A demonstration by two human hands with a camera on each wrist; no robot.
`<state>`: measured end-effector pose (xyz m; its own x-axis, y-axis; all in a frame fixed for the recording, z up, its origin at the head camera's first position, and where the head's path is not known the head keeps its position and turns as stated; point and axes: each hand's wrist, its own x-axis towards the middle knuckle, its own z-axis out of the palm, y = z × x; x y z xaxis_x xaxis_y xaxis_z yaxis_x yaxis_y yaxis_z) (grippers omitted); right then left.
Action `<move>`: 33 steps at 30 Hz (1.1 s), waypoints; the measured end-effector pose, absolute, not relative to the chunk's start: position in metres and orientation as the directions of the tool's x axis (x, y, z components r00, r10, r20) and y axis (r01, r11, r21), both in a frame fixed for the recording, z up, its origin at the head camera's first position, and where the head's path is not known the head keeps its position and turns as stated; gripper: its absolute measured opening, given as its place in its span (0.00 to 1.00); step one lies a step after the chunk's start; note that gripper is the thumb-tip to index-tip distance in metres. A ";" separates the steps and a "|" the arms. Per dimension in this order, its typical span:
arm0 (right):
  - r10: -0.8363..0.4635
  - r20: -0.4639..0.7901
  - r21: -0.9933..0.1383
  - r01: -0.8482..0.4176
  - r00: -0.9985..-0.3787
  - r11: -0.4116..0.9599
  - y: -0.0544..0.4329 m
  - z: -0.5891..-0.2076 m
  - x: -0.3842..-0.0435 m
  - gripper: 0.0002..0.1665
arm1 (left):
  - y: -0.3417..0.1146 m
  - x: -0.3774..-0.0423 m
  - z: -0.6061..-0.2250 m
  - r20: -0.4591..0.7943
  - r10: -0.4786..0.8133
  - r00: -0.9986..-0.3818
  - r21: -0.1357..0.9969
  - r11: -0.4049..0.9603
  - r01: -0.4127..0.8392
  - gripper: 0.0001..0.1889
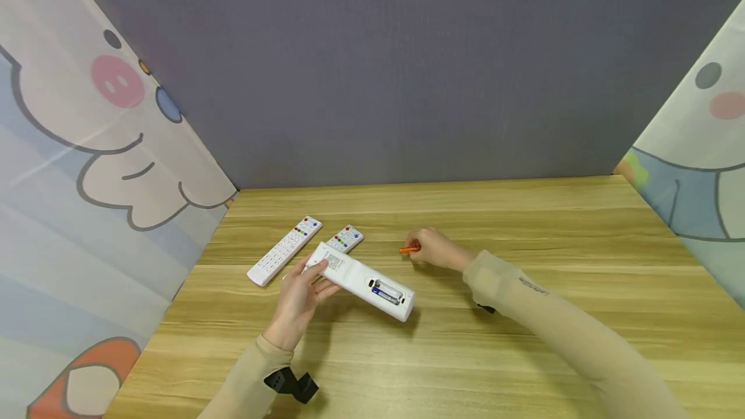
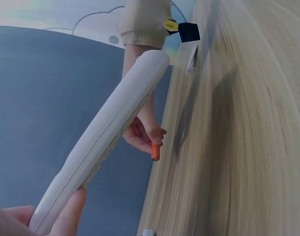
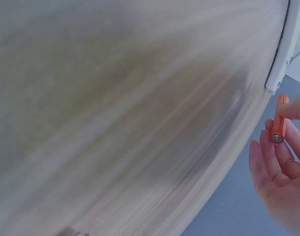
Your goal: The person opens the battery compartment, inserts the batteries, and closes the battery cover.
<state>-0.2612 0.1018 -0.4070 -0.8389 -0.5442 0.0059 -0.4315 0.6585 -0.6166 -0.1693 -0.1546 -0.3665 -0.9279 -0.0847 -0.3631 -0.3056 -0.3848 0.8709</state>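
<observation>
My left hand (image 1: pixel 295 302) grips a white remote control (image 1: pixel 355 275) by one end, thumb on its back near a printed code, and holds it tilted above the table. The back faces up with its battery compartment uncovered. Inside lies a blue battery (image 1: pixel 387 294) beside a vacant slot. To the right, my right hand (image 1: pixel 433 247) pinches an orange battery (image 3: pixel 280 120) between thumb and fingers, apart from the remote. In the left wrist view the remote's edge (image 2: pixel 98 132) crosses in front of the right arm, and the orange battery (image 2: pixel 155 151) points downward.
Two more white remotes lie buttons up on the wooden table (image 1: pixel 553 225): one at the left (image 1: pixel 285 251), another (image 1: pixel 346 238) partly covered by the held remote. A small pale piece (image 2: pixel 192 60) rests on the table near the right forearm. A grey panel (image 1: pixel 407 70) stands behind.
</observation>
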 end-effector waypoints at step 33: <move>-0.402 0.271 -0.780 -0.445 -0.874 0.441 0.113 -0.380 -0.199 0.08 | -0.151 -0.170 -0.364 -0.350 -0.079 -0.933 0.865 -0.411 -0.290 0.22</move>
